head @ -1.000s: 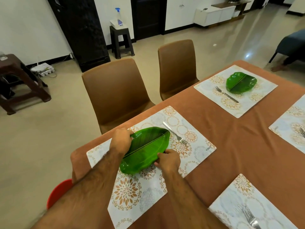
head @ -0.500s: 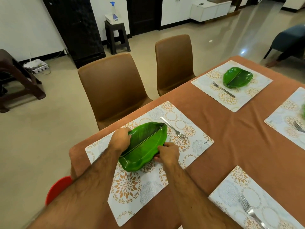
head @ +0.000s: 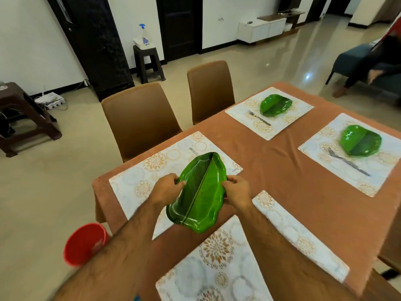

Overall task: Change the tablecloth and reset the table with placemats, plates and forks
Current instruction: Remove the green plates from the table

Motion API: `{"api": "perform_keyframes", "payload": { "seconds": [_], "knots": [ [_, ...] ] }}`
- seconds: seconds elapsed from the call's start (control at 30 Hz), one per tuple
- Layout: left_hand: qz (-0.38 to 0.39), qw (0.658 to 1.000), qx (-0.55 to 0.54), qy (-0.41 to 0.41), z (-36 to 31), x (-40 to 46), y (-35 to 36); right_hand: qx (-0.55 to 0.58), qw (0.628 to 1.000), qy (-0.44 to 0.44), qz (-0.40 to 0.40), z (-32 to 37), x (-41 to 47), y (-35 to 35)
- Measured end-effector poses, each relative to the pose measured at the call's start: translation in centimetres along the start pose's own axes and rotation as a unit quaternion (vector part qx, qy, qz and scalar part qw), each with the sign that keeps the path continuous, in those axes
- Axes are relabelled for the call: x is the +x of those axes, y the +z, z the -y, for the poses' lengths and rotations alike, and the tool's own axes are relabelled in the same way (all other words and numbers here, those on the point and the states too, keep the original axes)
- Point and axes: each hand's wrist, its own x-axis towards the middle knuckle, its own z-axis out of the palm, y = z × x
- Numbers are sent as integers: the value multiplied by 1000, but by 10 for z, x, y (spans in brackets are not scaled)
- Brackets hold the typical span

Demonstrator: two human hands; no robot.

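A red bucket stands on the floor left of the worktop. The left hand has its grip pinching the left rim of the leaf-shaped green plate, and the right hand has its grip pinching the right rim. The plate is tilted above the near-left placemat, hiding most of a fork. Further right lie two placemats, each bearing a green plate and fork.

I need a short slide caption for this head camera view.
Both hands hold a green leaf plate above the placemats.
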Motion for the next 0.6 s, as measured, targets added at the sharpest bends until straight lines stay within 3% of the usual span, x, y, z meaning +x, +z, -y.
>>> {"api": "perform_keyframes", "payload": {
  "seconds": [0.3, 0.6],
  "knots": [
    [-2, 986, -167, -17, -114, -148, 61, 16, 999, -21, 36, -4, -89, -164],
    [98, 972, -211, 29, -184, -226, 119, 53, 998, -28, -14, -33, -150, -285]
  ]
}}
